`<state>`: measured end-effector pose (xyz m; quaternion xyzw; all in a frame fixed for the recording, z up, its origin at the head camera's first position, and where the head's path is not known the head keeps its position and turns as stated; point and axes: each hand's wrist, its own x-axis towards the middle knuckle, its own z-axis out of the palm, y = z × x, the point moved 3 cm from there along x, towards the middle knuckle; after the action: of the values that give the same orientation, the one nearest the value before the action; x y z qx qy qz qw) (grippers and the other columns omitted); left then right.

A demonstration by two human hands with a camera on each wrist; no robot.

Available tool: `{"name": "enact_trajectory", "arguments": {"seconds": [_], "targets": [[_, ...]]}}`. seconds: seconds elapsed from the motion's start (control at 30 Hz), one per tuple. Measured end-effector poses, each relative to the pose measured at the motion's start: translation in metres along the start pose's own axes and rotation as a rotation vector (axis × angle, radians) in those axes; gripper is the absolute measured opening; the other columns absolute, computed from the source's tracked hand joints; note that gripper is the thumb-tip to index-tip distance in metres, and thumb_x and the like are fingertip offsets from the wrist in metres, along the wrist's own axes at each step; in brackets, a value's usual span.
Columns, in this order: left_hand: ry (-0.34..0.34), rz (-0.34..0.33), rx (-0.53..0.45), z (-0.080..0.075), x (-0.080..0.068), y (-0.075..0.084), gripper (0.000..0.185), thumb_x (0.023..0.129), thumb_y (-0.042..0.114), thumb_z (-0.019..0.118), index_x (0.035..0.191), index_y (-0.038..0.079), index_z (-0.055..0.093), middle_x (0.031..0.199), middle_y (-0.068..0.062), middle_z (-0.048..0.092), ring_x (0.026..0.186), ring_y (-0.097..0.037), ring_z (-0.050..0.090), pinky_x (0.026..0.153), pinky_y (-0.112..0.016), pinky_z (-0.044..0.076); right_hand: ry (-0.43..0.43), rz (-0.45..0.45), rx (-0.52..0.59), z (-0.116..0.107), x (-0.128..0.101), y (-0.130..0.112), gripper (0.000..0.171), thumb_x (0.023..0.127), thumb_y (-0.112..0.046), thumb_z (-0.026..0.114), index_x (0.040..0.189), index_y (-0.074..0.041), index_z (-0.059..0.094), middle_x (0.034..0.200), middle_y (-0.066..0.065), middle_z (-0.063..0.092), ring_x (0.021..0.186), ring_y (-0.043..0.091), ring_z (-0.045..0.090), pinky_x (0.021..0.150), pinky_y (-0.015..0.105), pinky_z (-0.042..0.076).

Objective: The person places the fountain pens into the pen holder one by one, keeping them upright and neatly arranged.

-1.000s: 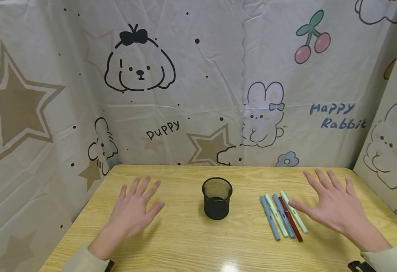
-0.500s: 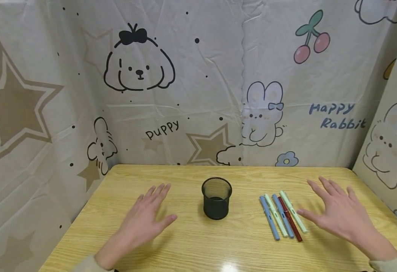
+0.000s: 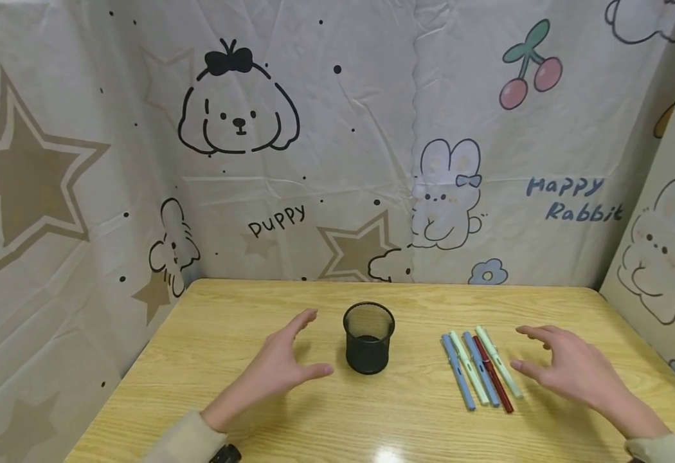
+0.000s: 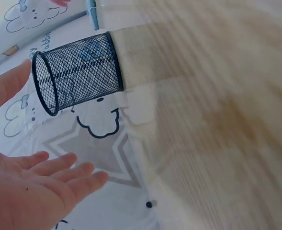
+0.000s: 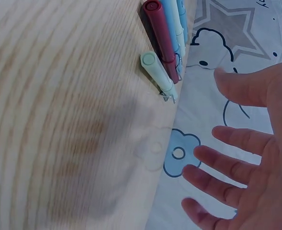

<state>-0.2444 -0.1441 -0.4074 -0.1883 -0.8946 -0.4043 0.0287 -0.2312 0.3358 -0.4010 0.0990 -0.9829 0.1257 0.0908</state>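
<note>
Mesh cup [image 3: 368,337] stands empty; left hand [image 3: 282,366] open beside it, right hand [image 3: 569,370] open near pens [image 3: 479,368], tips cropped at wrist view.

A light wooden table [image 3: 291,424] with a visible grain fills the lower half of the head view, its far edge meeting a cartoon-printed cloth backdrop. A black mesh pen cup [image 3: 369,337] stands upright near the middle of the tabletop. To its right in the frame, five capped pens [image 3: 479,368] lie side by side, touching: two blue, two pale green and one dark red, all angled toward the lower right.
</note>
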Motion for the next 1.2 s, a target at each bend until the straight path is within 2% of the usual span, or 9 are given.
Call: {"name": "enact_trajectory", "arguments": {"seconds": [0.13,0.27,0.37,0.7,0.97,1.2], "targets": [[-0.051,0.008,-0.154,0.006,0.015,-0.003,0.103,0.081,0.034,0.094,0.163,0.012,0.037,0.161,-0.015,0.045,0.145,-0.039,0.044,0.118,-0.056,0.037,-0.039,0.018,0.059,0.002,0.005,0.001,0.070,0.088,-0.046,0.085,0.136,0.001,0.067,0.117,0.023,0.071,0.088,0.030,0.066,0.058,0.042,0.050],[-0.089,-0.015,-0.320,0.013,0.026,-0.007,0.103,0.082,0.024,0.094,0.164,0.009,0.034,0.162,-0.017,0.043,0.149,-0.041,0.039,0.119,-0.057,0.035,-0.054,0.020,0.123,0.006,0.008,0.001,0.066,0.086,-0.041,0.088,0.133,0.002,0.068,0.112,0.018,0.074,0.077,0.018,0.058,0.058,0.035,0.044],[-0.113,-0.024,-0.389,0.019,0.032,-0.005,0.103,0.082,0.021,0.094,0.165,0.011,0.034,0.162,-0.017,0.043,0.150,-0.040,0.037,0.120,-0.056,0.034,-0.057,0.012,0.159,0.009,0.009,0.000,0.064,0.086,-0.040,0.088,0.131,0.002,0.070,0.110,0.015,0.074,0.071,0.014,0.053,0.056,0.032,0.041],[-0.147,-0.010,-0.447,0.038,0.051,0.003,0.098,0.082,0.016,0.093,0.162,0.006,0.037,0.158,-0.020,0.046,0.148,-0.039,0.042,0.119,-0.056,0.036,-0.093,-0.027,0.254,0.018,0.014,0.005,0.052,0.084,-0.033,0.091,0.120,0.001,0.076,0.099,0.005,0.071,0.065,0.012,0.047,0.053,0.028,0.037],[-0.139,0.004,-0.492,0.046,0.056,0.011,0.096,0.081,0.013,0.094,0.159,0.004,0.040,0.156,-0.024,0.048,0.145,-0.043,0.044,0.117,-0.057,0.037,-0.164,-0.055,0.322,0.026,0.020,0.013,0.045,0.082,-0.030,0.092,0.114,-0.001,0.079,0.093,-0.002,0.070,0.069,0.012,0.048,0.057,0.027,0.040],[-0.143,0.011,-0.494,0.049,0.057,0.015,0.094,0.081,0.012,0.093,0.158,0.002,0.040,0.154,-0.024,0.050,0.143,-0.044,0.046,0.116,-0.056,0.039,-0.187,-0.072,0.336,0.030,0.024,0.017,0.042,0.081,-0.031,0.093,0.109,-0.002,0.081,0.090,-0.004,0.073,0.071,0.010,0.051,0.060,0.027,0.044]]}}
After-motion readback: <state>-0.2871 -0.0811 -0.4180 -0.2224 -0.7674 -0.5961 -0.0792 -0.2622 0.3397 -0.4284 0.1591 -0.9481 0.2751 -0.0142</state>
